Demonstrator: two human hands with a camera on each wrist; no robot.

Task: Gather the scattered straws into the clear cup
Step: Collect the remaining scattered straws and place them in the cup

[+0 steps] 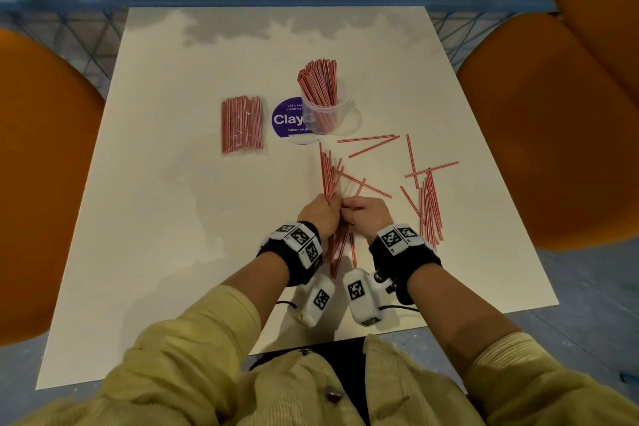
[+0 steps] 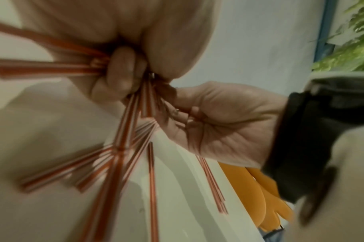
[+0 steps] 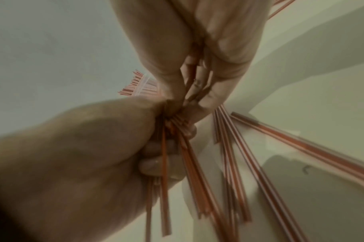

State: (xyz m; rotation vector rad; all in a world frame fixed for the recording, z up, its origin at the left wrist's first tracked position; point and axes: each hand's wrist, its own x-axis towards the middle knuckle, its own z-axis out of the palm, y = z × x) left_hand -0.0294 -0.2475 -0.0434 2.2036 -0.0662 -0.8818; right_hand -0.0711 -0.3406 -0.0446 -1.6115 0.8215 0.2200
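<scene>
The table (image 1: 173, 218) carries everything, and both hands meet over its near middle. Beyond the grip and a little to the right stands the cup (image 1: 323, 111), already well stocked with upright straws. Left of the cup, well apart from the hands, lies a sealed pack of straws (image 1: 243, 124), with a round purple sticker (image 1: 288, 119) between pack and cup. To the right of the grip a loose heap of straws (image 1: 430, 207) lies roughly parallel, and a few stray straws (image 1: 373, 143) lie crossed between that heap and the cup.

The left hand (image 1: 320, 213) has its fingers curled round a bundle of straws (image 1: 330, 176), gripped about the middle, so the ends fan out ahead of the fist and trail back toward the wrists. The right hand (image 1: 364, 214) is touching it, fingers bent in and pinching at the same bundle, seemingly tucking straws into the fist.

These straws look very light, thin, smooth and fairly stiff lengthwise, yet easy to crush or kink if squeezed hard. Being slick, they will likely slide past one another and splay, as the uneven ends already show. A mid-length hold with a firm but gentle wrap seems best. Tapping one end on the table to square it should let the bundle drop cleanly into the cup, which is light and could tip if knocked.
</scene>
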